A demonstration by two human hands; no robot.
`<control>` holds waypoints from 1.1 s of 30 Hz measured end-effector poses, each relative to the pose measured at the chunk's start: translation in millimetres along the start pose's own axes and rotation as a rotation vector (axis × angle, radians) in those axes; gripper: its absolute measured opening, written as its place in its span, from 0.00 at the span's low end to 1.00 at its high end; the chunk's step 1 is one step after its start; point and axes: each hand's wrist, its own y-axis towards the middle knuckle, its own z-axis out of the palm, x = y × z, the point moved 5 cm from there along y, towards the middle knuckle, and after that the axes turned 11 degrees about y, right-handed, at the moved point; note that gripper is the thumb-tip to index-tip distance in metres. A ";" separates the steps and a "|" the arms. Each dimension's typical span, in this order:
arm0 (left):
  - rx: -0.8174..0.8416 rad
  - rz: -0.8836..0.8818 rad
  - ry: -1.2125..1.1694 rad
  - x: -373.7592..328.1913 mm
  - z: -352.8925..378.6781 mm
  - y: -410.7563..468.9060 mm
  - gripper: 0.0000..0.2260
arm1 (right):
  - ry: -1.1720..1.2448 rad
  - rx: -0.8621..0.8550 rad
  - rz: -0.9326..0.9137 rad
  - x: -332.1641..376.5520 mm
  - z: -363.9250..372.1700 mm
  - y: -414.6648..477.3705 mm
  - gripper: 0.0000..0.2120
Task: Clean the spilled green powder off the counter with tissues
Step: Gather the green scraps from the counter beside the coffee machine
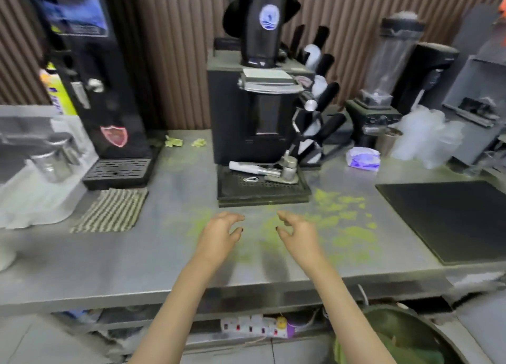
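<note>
hovering side by side at the centre of the frame, the left hand [219,233] and right hand [299,233] are holding nothing, with fingers loosely curled and spread away from the thumbs; whether either is touching the counter [137,259] is not clear. the powder [347,226] is lying across the steel in yellow-green patches, thickest right of centre between the machine [254,133] and the black mat [451,218], and thinning into a faint smear under and left of the hands. two crumpled, green-tinged tissues [173,142] are sitting at the back, upper left of centre, beside the machine. the step in hand is looking like the fetching of a tissue: neither hand is carrying one, and most of the spill is waiting to be wiped. the next move is calling for a fresh tissue. a white and purple pack [362,159], probably tissues, is resting right of centre, behind the spill and well apart from the hands, so the right hand is sitting nearer for the reach. the wiping that follows is probably going best from the outer edge of the patches inward, gathering powder rather than pushing it towards the mat.
</note>
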 end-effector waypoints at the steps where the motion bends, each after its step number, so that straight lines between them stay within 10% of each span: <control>1: -0.008 -0.022 0.000 28.1 -12.0 5.0 0.12 | -0.001 0.013 -0.015 13.3 26.2 10.9 0.18; 14: -0.027 -0.067 0.019 205.4 -99.1 100.6 0.13 | 0.078 0.022 -0.069 128.0 186.1 133.3 0.18; 33: 0.118 -0.177 0.266 300.0 -11.8 394.6 0.26 | -0.097 0.087 0.031 88.1 305.5 432.1 0.22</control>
